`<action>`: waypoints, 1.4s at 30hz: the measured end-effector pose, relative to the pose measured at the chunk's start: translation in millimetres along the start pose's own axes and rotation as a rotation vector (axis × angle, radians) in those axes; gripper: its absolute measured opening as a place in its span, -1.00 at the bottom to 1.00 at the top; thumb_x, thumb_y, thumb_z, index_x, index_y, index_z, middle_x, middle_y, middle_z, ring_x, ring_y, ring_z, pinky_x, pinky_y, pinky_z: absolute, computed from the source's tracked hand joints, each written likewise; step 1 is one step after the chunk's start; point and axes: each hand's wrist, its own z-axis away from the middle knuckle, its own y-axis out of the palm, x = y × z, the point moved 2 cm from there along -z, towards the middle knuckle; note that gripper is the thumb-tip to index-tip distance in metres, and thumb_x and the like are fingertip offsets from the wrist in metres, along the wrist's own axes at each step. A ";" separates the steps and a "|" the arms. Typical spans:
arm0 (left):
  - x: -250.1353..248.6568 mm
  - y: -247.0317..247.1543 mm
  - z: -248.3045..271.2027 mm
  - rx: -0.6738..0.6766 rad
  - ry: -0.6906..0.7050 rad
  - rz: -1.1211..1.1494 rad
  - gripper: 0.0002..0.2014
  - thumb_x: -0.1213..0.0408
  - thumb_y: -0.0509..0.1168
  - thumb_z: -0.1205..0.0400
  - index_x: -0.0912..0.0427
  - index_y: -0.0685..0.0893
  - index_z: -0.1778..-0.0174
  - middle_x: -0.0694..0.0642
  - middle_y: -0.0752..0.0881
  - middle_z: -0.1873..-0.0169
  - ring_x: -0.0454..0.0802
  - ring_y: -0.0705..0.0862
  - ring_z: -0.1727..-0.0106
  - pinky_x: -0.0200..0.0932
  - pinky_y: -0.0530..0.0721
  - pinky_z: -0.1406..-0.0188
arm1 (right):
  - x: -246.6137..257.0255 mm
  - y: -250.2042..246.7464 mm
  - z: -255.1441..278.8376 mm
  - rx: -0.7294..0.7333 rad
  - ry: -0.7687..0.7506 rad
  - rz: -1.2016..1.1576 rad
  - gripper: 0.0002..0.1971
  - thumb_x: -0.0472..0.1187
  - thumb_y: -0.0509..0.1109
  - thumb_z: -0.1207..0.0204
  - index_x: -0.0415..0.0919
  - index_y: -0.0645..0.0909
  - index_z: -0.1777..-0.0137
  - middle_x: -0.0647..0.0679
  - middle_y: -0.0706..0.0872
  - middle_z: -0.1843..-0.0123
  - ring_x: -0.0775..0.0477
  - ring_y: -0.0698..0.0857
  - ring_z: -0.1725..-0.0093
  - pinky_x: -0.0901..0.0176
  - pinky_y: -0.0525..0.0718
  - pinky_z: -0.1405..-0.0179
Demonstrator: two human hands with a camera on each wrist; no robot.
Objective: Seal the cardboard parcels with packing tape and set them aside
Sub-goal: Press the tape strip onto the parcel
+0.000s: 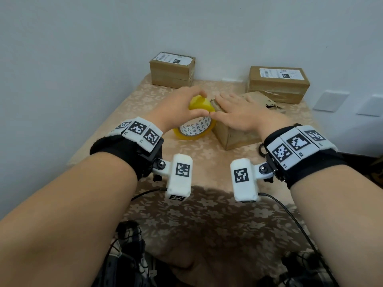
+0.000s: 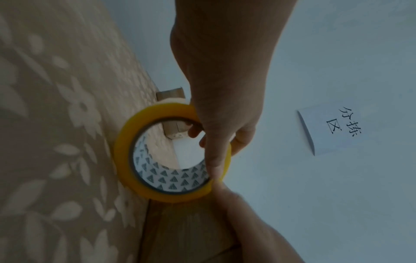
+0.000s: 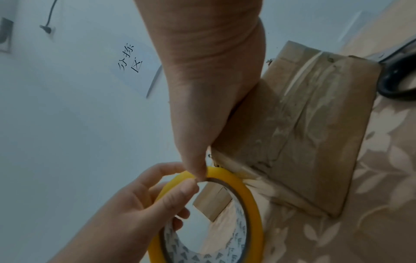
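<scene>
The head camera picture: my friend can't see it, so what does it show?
A left hand grips a yellow tape roll beside a worn cardboard box, where the right hand lies flat, thumb touching the roll. Two labelled boxes, one and another, stand at the wall on a flowered tablecloth.

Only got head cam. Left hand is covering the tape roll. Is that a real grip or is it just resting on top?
Observer: Real grip. In the left wrist view, the left hand has fingers hooked through the core of the tape roll.
Operator: Right thumb?
Observer: In the right wrist view, the right hand has its thumb tip on the roll's yellow rim, against the left thumb. Can't tell if it has a tape end.
Operator: Anything outside my frame?
Observer: A paper note with handwritten characters on the wall.
</scene>
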 end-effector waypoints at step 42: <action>8.1 -5.5 10.3 0.072 0.020 -0.309 -0.50 -0.08 0.32 -0.58 -0.01 0.54 -0.44 0.18 0.52 -0.22 0.17 0.52 -0.23 0.02 0.51 -0.14 | 30.7 15.2 -24.9 -0.227 0.302 0.084 -0.56 -0.17 0.03 -0.72 -0.26 0.32 -0.56 -0.30 0.33 -0.59 -0.31 0.27 -0.59 -0.24 0.21 -0.56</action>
